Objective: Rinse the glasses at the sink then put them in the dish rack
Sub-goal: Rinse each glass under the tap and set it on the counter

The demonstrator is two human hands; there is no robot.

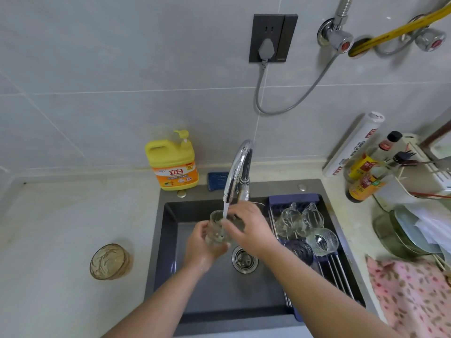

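Observation:
A clear glass (pixel 216 229) stands upright under the running faucet (pixel 235 172), over the dark sink (pixel 170 240). My left hand (pixel 201 245) grips its lower part from the left. My right hand (pixel 249 228) holds its rim from the right, fingers curled over the top edge. Water falls into the glass. Several rinsed glasses (pixel 300 220) lie in the dish rack (pixel 336 267) across the sink's right side. An amber glass (pixel 110 261) sits on the counter to the left.
A yellow detergent bottle (pixel 173 163) and a blue sponge (pixel 217 181) stand behind the sink. Sauce bottles (pixel 363 184), a foil roll and a utensil holder crowd the right counter. A pink cloth (pixel 412 298) lies at the front right. The drain (pixel 244 259) is in the basin.

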